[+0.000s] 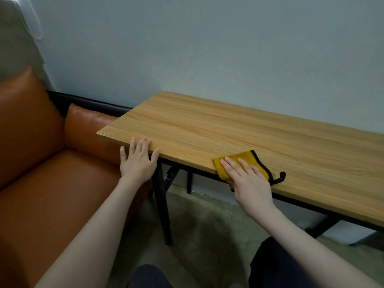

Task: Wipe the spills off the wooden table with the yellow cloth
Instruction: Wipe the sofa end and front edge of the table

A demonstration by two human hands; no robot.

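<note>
Yellow cloth point(245, 163) overhangs wooden table's point(228, 129) near edge under right hand point(247, 179).

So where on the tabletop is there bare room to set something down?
The wooden table is bare along the wall side and to the far right beyond the yellow cloth. The near edge is taken: left hand by the corner, right hand flat on the cloth.

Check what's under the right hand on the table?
The yellow cloth lies flat under the right hand at the wooden table's near edge. Any spill beneath the cloth is covered; none shows on the bare wood.
</note>
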